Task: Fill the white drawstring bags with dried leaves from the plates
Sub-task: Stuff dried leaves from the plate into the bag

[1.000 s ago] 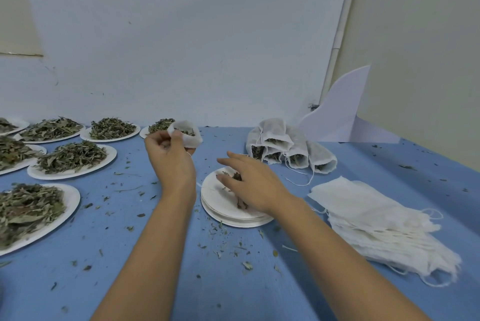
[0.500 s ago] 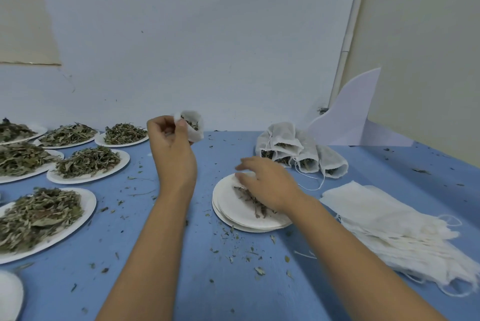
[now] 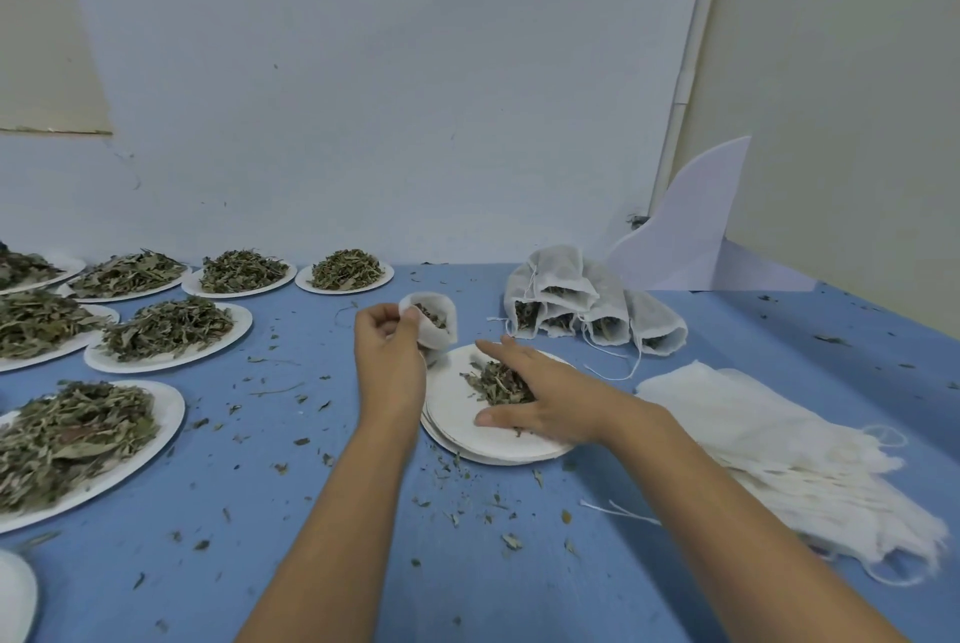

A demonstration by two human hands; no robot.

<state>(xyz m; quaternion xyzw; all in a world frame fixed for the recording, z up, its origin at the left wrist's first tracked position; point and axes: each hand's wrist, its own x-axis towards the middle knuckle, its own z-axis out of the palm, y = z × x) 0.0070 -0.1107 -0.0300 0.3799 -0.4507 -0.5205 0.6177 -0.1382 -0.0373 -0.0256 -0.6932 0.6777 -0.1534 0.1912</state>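
Observation:
My left hand (image 3: 388,361) pinches the rim of a small white drawstring bag (image 3: 434,320), held open-mouthed just above the far-left edge of a stack of white plates (image 3: 467,426); dried leaves show inside it. On the top plate lies a small heap of dried leaves (image 3: 493,382). My right hand (image 3: 540,398) lies over that heap with fingers stretched out, thumb on the plate's near side.
Several filled bags (image 3: 592,304) are piled at the back right. A flat stack of empty white bags (image 3: 779,445) lies on the right. Several plates heaped with dried leaves (image 3: 166,330) cover the left of the blue table (image 3: 311,512). Leaf crumbs are scattered about.
My left hand lowered the bag towards the plate stack. My right hand spread flat over the leaves on the plate. The view shifted a little to the left.

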